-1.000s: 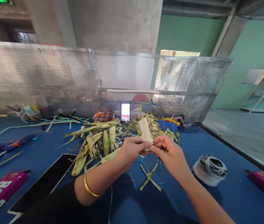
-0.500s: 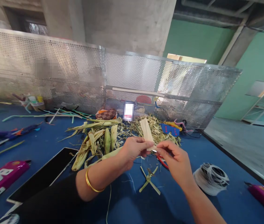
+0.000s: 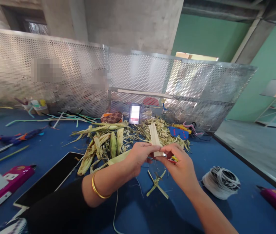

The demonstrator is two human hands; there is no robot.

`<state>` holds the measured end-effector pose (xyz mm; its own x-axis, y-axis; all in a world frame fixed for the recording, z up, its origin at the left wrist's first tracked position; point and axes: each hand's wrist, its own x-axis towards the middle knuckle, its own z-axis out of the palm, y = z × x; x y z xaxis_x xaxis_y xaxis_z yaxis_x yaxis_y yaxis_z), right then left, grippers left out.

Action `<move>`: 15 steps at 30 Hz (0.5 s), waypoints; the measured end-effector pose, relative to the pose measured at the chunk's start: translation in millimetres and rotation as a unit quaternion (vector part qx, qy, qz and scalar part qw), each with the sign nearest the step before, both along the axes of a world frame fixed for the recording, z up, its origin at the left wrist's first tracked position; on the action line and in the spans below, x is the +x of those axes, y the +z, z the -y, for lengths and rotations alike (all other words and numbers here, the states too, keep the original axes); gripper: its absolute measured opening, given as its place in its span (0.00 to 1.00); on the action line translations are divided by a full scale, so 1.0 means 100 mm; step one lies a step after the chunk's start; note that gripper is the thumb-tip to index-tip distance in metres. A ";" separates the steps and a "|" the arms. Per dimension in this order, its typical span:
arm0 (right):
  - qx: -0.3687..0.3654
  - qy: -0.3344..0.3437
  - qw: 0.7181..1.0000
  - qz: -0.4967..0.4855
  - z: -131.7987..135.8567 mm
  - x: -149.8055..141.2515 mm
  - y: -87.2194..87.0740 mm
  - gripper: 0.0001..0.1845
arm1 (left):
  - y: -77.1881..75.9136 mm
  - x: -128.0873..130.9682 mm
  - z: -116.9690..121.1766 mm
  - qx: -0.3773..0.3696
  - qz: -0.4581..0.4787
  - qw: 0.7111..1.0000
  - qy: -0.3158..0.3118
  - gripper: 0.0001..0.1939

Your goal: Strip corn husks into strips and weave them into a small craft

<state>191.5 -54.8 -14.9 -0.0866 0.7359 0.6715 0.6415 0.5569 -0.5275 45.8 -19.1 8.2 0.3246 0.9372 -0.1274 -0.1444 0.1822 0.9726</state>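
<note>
A pale strip of corn husk [image 3: 154, 134] stands up between my two hands above the blue table. My left hand [image 3: 143, 154] pinches its lower end between thumb and fingers. From the right, my right hand [image 3: 177, 159] closes on the same lower end, its fingertips almost meeting the left thumb. Below them on the table lies a small cross-shaped piece of knotted husk [image 3: 156, 183]. Something red and yellow, partly hidden, shows behind my right fingers.
Husk leaves [image 3: 99, 146] and a heap of shredded husk [image 3: 162, 130] lie beyond my hands. A spool of white string [image 3: 220, 182] stands right. Left are a black tablet-like panel [image 3: 47, 178] and a magenta power strip [image 3: 8, 185]. A perforated metal screen [image 3: 138, 71] borders the back.
My right hand has moved slightly left and closer to my left hand, its fingers now folding over the strip's lower end. The view has shifted a little.
</note>
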 end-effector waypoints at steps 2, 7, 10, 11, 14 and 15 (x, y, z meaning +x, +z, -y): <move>0.009 0.004 1.000 0.021 -0.02 0.00 -0.02 0.03 | -0.01 0.00 0.00 -0.018 0.008 1.000 -0.009 0.06; 0.042 0.008 0.998 0.050 -0.02 0.00 -0.03 0.04 | -0.07 0.01 -0.02 -0.074 0.049 0.996 -0.004 0.10; 0.069 -0.007 0.997 0.038 -0.02 0.03 -0.01 0.06 | -0.06 0.00 -0.03 -0.061 0.039 0.997 -0.027 0.15; 0.077 -0.016 0.996 0.035 -0.02 0.04 0.00 0.07 | -0.04 -0.02 -0.03 -0.029 0.003 0.999 -0.033 0.18; 0.093 -0.028 0.994 0.040 -0.03 0.12 0.04 0.07 | 0.07 -0.10 0.02 0.185 -0.198 0.962 0.028 0.30; 0.091 -0.021 0.995 0.046 -0.03 0.14 0.05 0.07 | 0.11 -0.12 0.04 0.281 -0.256 0.923 0.068 0.31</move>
